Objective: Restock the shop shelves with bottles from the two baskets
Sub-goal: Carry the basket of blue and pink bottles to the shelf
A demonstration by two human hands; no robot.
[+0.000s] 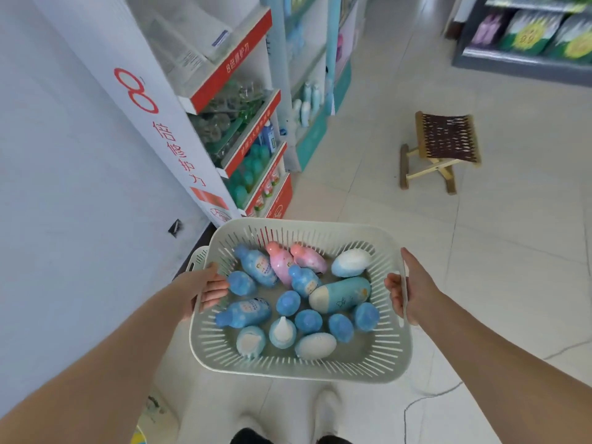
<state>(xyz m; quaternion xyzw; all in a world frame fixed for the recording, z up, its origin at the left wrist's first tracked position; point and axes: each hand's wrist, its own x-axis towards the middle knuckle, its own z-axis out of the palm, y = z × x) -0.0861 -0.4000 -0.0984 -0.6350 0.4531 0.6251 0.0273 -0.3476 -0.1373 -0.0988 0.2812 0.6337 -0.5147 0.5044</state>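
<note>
I carry a pale green slotted basket (320, 366) in front of me, above the floor. My left hand (208, 290) grips its left rim and my right hand (407, 290) grips its right rim. Inside lie several bottles: blue ones (256, 264), two pink ones (282, 264), and a larger teal and cream bottle (339, 294). A second basket (198, 259) of the same kind peeks out behind the left rim. The red and white shop shelf (250, 145) stands ahead on the left, with green and blue bottles on its lower tiers.
A small wooden folding stool (440, 149) stands on the tiled floor ahead on the right. More shelving with white bottles (307, 104) runs along the left aisle, and a dark shelf unit (525, 59) stands at the far right. A white wall (64, 187) fills the left.
</note>
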